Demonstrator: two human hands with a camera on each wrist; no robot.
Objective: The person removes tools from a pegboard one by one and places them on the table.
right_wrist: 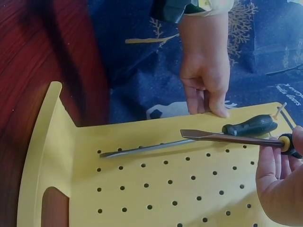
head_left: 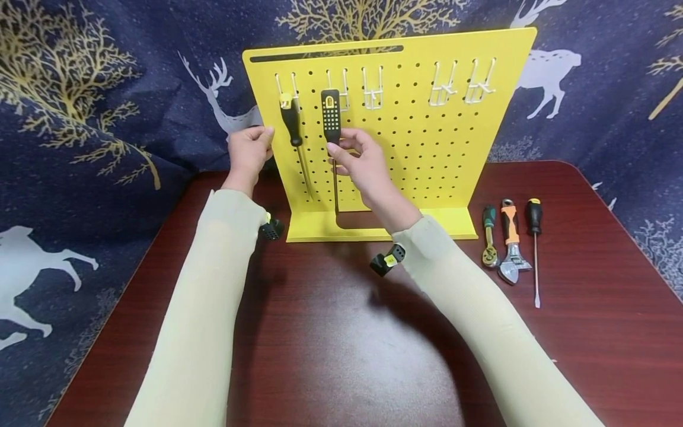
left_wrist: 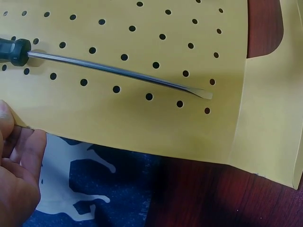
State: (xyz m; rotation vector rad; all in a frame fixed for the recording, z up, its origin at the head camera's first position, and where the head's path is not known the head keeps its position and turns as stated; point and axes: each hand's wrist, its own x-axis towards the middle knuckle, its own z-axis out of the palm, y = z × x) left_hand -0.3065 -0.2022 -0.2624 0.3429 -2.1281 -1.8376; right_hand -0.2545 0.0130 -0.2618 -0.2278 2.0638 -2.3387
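We note a yellow pegboard upright on a dark red-brown wooden table, with five white wire hooks along its upper part. The left hand is at the board's left edge, thumb on the front face and fingers bent behind, pinching the edge between them.

On the leftmost hook we record a hanging screwdriver, black-handled with a yellow end, its shaft slanting down over the holes; the left wrist view shows its flat blade close to the board face.

The right hand grasps a second screwdriver, thumb and fingers closed about the area where handle meets shaft. We see it upright in front of the second hook from the left, black handle uppermost, shaft pointing down; the right wrist view gives it a flat blade too. Whether the handle is seated on the hook we cannot tell.

On the table, right of the board, we list three tools side by side: a green-and-black-handled ratchet wrench, an adjustable wrench with orange-and-black grip, and a black-and-yellow slotted screwdriver, blade toward us.

Behind, we have a dark blue cloth printed with gold trees and pale deer.
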